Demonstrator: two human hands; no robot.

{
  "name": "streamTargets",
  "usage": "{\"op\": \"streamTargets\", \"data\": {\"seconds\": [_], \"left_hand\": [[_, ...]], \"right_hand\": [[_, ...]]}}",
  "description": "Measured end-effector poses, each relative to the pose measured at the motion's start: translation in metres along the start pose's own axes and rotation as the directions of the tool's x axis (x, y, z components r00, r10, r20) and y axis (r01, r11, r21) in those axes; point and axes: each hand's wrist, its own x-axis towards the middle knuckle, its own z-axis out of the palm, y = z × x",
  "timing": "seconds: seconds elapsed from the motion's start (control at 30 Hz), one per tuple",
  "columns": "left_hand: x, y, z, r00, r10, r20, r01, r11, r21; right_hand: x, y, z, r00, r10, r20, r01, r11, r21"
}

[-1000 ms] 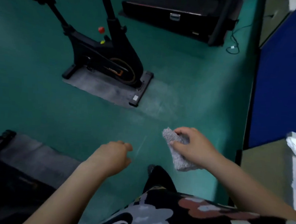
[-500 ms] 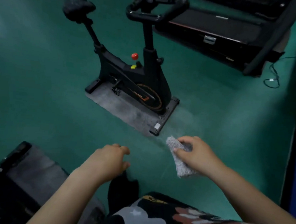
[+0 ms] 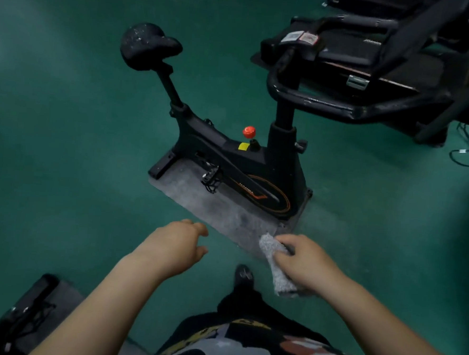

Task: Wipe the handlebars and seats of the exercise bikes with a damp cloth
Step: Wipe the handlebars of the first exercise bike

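Green floor (image 3: 65,139); bike (image 3: 237,161) on mat (image 3: 220,212); treadmill (image 3: 372,54) behind.

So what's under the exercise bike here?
A grey mat lies under the exercise bike, on the green floor. The bike's base covers the mat's middle, so what's there cannot be seen.

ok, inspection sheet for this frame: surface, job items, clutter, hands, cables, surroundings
Surface: green gym floor; grey mat under bike.
Job's things: black exercise bike upright on the mat; black padded seat speckled; black looped handlebar; grey textured cloth, not touching the bike.
Clutter: nothing seen.
Hands: right hand grips the cloth; left hand holds nothing, fingers loosely curled.
Cables: black cord looped on the floor, far right.
Surroundings: black treadmill behind the bike; dark equipment on another mat, bottom left.
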Motion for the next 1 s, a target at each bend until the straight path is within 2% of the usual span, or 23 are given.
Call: {"op": "streamTargets", "data": {"seconds": [0.1, 0.37, 0.5, 0.63, 0.77, 0.9, 0.93, 1.0], "left_hand": [[0.039, -0.02, -0.026, 1.0, 0.022, 0.022, -0.022, 1.0, -0.006], [0.141, -0.067, -0.118, 0.998, 0.058, -0.019, -0.057, 0.996, 0.067], [0.182, -0.083, -0.16, 0.993, 0.114, -0.032, -0.111, 0.991, 0.076], [0.228, -0.098, -0.179, 0.976, 0.205, 0.069, -0.213, 0.968, 0.137], [0.281, -0.109, -0.205, 0.921, 0.358, 0.152, -0.388, 0.875, 0.289], [0.332, -0.123, -0.242, 0.799, 0.6, 0.048, -0.558, 0.709, 0.431], [0.341, -0.125, -0.248, 0.763, 0.643, 0.061, -0.598, 0.668, 0.442], [0.353, -0.126, -0.256, 0.71, 0.68, 0.182, -0.669, 0.569, 0.478]], "right_hand": [[0.046, -0.026, -0.01, 1.0, 0.013, -0.028, -0.015, 0.998, -0.056], [0.161, -0.096, -0.061, 0.973, -0.066, -0.222, 0.072, 0.997, 0.019], [0.194, -0.115, -0.078, 0.971, -0.024, -0.237, 0.033, 0.999, 0.033], [0.224, -0.125, -0.077, 0.973, 0.073, -0.218, -0.054, 0.994, 0.092], [0.252, -0.146, -0.075, 0.923, 0.245, -0.295, -0.196, 0.963, 0.186], [0.263, -0.178, -0.068, 0.812, 0.428, -0.397, -0.301, 0.89, 0.342], [0.263, -0.187, -0.065, 0.795, 0.459, -0.396, -0.317, 0.871, 0.374], [0.261, -0.201, -0.06, 0.76, 0.515, -0.396, -0.346, 0.837, 0.424]]}}
